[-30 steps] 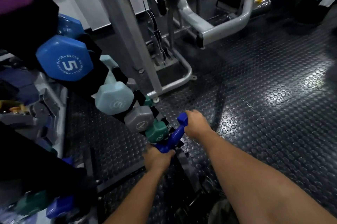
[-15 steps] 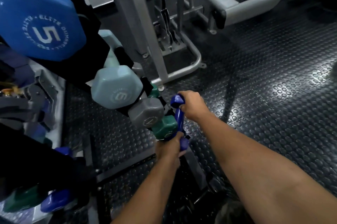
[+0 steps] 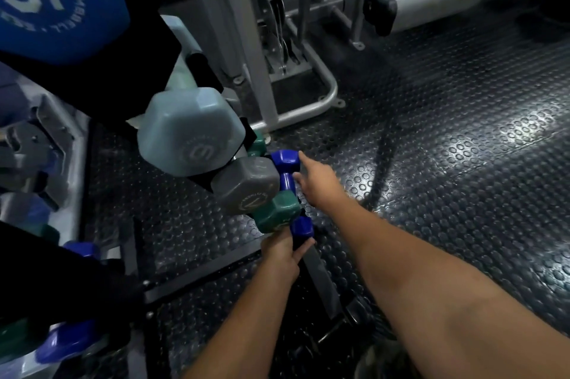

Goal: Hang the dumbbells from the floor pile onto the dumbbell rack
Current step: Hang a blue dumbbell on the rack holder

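Observation:
A small dark-blue dumbbell [image 3: 288,184] sits at the lowest slot of the black dumbbell rack [image 3: 160,48], beside the green [image 3: 277,213], grey [image 3: 246,185], pale-blue [image 3: 188,134] and big blue "5" [image 3: 58,2] dumbbells. My right hand [image 3: 317,184] reaches to its far head, fingers straight, fingertips touching the head and handle. My left hand [image 3: 282,255] is under its near head [image 3: 302,227], fingers around the rack's lower bar there; how much it grips is hidden.
A grey weight machine frame [image 3: 256,70] stands just behind the rack. Black studded rubber floor [image 3: 447,162] stretches to the right. More small dumbbells [image 3: 64,341] lie at lower left on the rack's other side.
The view has moved closer to the rack. The blue dumbbell has gone from tilted in both hands to resting in the lowest slot, and my right hand has opened off its far end.

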Demonstrator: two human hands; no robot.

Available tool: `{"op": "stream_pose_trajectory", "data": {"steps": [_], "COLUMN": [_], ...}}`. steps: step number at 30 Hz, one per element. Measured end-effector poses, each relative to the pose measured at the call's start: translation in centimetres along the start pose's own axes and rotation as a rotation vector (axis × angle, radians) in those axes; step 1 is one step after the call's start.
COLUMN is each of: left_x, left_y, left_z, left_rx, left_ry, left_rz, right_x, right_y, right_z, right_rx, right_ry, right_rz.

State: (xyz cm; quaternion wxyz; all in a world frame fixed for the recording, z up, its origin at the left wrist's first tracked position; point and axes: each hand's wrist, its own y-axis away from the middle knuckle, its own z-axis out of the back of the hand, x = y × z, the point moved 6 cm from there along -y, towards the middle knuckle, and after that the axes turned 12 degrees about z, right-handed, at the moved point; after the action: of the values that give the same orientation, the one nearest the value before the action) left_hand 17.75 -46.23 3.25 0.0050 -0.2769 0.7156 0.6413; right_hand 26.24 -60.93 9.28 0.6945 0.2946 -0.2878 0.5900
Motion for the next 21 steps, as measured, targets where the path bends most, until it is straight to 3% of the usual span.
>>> {"op": "stream_pose_trajectory", "data": {"steps": [4, 9, 11, 15, 18, 21], "left_x": [-0.2, -1.9, -2.6, -2.8, -3.2, -3.5], "left_y": [1.2, 3.5, 3.2, 2.9, 4.0, 4.6], "left_z": [0.4, 2.0, 2.6, 2.9, 2.6, 2.7], "left_rx": [0.008, -0.192, -0.267, -0.339, -0.436, -0.488], "left_ry": [-0.316, -1.344, -1.574, -1.779, -1.846, -1.887], "left_rz": [-0.096, -0.502, -0.551, -0.567, -0.660, -0.688], "right_x": [0.9, 0.8, 1.3, 3.0, 2.3, 2.0], "right_y": [0.0, -0.2, -1.0, -1.6, -1.5, -1.3], "right_z": [0.1, -0.6, -0.7, -2.4, -3.0, -3.0], "right_rx": [0.021, 0.077, 0.131, 0.300, 0.290, 0.280], "right_ry": [0.231, 0.270, 0.226, 0.004, -0.130, -0.100], "right_rz": [0.096, 0.092, 0.101, 0.125, 0.065, 0.034]}}
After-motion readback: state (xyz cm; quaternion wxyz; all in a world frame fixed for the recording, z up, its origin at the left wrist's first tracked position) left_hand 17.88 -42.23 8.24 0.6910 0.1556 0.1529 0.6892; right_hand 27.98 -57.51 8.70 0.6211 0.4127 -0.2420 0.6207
